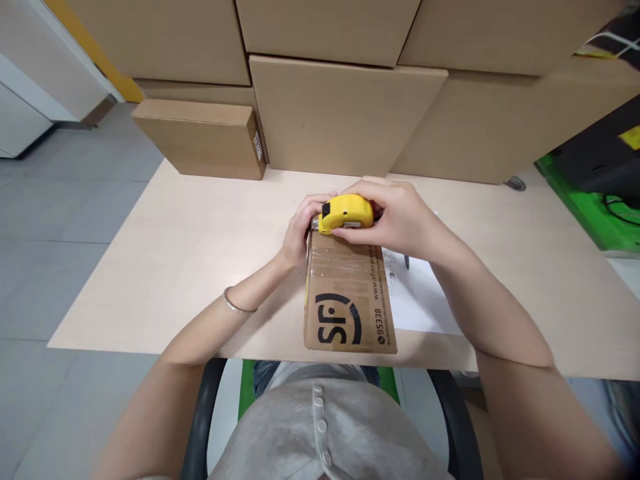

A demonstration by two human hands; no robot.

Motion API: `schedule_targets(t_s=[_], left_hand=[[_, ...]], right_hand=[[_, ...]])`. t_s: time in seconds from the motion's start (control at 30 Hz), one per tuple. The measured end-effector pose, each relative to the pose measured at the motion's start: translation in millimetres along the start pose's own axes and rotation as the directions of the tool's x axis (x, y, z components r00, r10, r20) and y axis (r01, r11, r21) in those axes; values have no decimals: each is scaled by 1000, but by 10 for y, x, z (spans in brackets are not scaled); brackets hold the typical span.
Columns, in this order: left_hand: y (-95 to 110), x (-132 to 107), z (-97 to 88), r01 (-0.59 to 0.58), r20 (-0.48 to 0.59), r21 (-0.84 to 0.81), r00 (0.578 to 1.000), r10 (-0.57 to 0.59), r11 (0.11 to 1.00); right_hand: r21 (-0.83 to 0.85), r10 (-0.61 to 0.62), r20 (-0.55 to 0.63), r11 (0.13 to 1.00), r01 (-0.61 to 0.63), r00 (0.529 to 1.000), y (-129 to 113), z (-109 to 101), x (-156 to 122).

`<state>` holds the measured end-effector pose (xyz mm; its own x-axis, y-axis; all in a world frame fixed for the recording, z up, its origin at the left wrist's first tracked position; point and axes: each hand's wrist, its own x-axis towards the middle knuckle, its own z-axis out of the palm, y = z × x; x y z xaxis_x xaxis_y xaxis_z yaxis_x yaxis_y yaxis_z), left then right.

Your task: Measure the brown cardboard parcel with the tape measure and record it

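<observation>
A yellow tape measure (349,211) is in my right hand (395,212), with thumb and fingers closed around its case. The tape measure lies over the far end of a brown cardboard box (345,287), which has black SF print and clear packing tape on top. A short bit of the metal tape shows at the case's left, by the box's left edge. My left hand (303,223) is curled against the far left corner of the box, beside that tape end. Its fingertips are partly hidden behind the tape measure.
White paper (425,293) with a dark pen (407,262) lies right of the box, partly under my right arm. A smaller closed carton (215,143) stands at the table's back left. Large stacked cartons (345,120) line the back edge of the wooden table (190,267).
</observation>
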<state>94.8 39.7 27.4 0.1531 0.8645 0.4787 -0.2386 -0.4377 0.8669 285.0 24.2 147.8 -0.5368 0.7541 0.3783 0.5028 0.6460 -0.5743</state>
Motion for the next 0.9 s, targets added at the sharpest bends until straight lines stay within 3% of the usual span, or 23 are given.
schedule_targets(t_s=[0.07,0.13,0.3,0.57,0.7,0.9], left_hand=[[-11,16,-71,-162,86,82,984,155,983],[-18,28,-128,-226,155,113,966,207,968],[-43,37,-164,-179,174,130,973,155,975],[-12,32,-132,-116,158,119,983,97,986],[-25,38,-141,-164,167,129,976,142,978],[-54,49,-186,-225,214,141,958,192,964]], right_hand=[[-6,50,17,999,-50,999,33,-120,-92],[12,115,24,993,-115,993,87,-262,-220],[80,270,5,960,-269,963,247,-525,-543],[136,337,-25,934,-331,941,282,-468,-638],[101,358,-30,930,-354,933,244,-471,-630],[-15,287,-28,958,-288,957,176,-523,-586]])
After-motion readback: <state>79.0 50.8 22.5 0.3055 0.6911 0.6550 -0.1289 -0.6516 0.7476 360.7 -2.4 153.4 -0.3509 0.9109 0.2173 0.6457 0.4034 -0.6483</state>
